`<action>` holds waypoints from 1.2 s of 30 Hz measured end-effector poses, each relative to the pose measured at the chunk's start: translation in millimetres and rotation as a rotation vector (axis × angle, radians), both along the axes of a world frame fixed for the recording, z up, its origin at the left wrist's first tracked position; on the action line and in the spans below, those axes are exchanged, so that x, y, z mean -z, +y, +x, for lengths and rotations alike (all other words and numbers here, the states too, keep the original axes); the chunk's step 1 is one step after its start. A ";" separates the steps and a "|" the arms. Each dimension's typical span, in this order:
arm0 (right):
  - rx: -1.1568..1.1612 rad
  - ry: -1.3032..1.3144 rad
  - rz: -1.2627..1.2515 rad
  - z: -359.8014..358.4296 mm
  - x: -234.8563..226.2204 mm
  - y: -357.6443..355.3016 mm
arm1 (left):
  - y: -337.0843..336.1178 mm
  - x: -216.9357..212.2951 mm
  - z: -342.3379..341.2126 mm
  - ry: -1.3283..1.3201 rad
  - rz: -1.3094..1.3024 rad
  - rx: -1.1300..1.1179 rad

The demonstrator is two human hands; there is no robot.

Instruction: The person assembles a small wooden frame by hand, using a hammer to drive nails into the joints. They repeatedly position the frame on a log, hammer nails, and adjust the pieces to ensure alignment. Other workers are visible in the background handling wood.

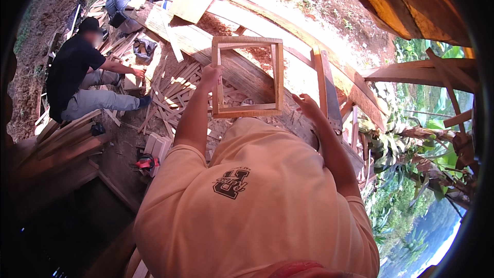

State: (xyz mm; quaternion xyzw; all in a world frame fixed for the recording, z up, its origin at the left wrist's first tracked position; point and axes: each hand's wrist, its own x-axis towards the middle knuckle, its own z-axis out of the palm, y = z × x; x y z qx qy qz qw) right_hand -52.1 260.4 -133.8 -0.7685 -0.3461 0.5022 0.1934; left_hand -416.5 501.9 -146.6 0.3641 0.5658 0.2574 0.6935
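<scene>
My left hand (210, 77) is closed around the left side of a rectangular wooden frame (279, 76). The frame is made of light wood strips and stands upright in front of my chest, with an opening through its middle. To the right of the frame, apart from it, my right hand (307, 105) has its fingers stretched out and holds nothing that I can see. Behind the frame lies a wide, weathered plank (193, 41).
Scrap wood strips (177, 85) litter the ground at the left. A person in a black shirt (74, 77) sits there, with another person (119, 7) beyond. Long beams (293, 28) run across the back. A flat dark strip (333, 105) stands beside my right hand.
</scene>
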 end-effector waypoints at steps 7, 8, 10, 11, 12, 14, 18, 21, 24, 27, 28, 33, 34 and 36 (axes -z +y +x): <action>-0.103 -0.241 0.026 -75.7 28.0 18.2 | 1.6 36.6 -3.6 -0.010 -0.031 -0.042; -0.115 -0.274 0.042 -80.6 24.0 20.6 | 0.6 45.6 -7.5 0.011 -0.021 -0.052; -0.129 -0.299 0.038 -85.1 23.3 27.5 | -3.1 63.3 -15.9 0.055 -0.002 -0.076; -0.125 -0.312 0.030 -82.9 25.3 26.2 | -4.9 64.4 -9.7 0.232 0.030 -0.024; -0.122 -0.325 0.024 -82.3 25.3 27.2 | -4.4 58.3 -1.2 0.408 0.065 0.031; -0.150 -0.385 0.055 -82.0 27.7 28.2 | -4.7 41.9 3.6 0.781 0.236 0.200; -0.137 -0.487 0.164 -79.0 37.4 31.7 | 7.8 11.1 6.0 1.141 0.432 0.496; -0.090 -0.521 0.206 -82.0 35.7 35.1 | 18.1 13.3 5.3 1.129 0.363 0.551; -0.073 -0.515 0.186 -84.6 32.6 39.4 | 23.8 25.9 4.1 1.133 0.337 0.561; -0.060 -0.530 0.199 -87.2 31.2 38.5 | 24.1 26.4 6.5 1.125 0.313 0.568; -0.057 -0.541 0.210 -87.9 30.8 37.5 | 23.7 24.1 8.0 1.120 0.305 0.571; -0.083 -0.519 0.170 -88.7 26.9 36.1 | 24.2 30.7 2.8 1.089 0.344 0.601; -0.091 -0.524 0.164 -89.4 26.0 35.4 | 25.2 32.5 2.1 1.081 0.352 0.609; -0.073 -0.533 0.191 -89.1 35.3 28.7 | 26.3 31.1 3.3 1.075 0.332 0.621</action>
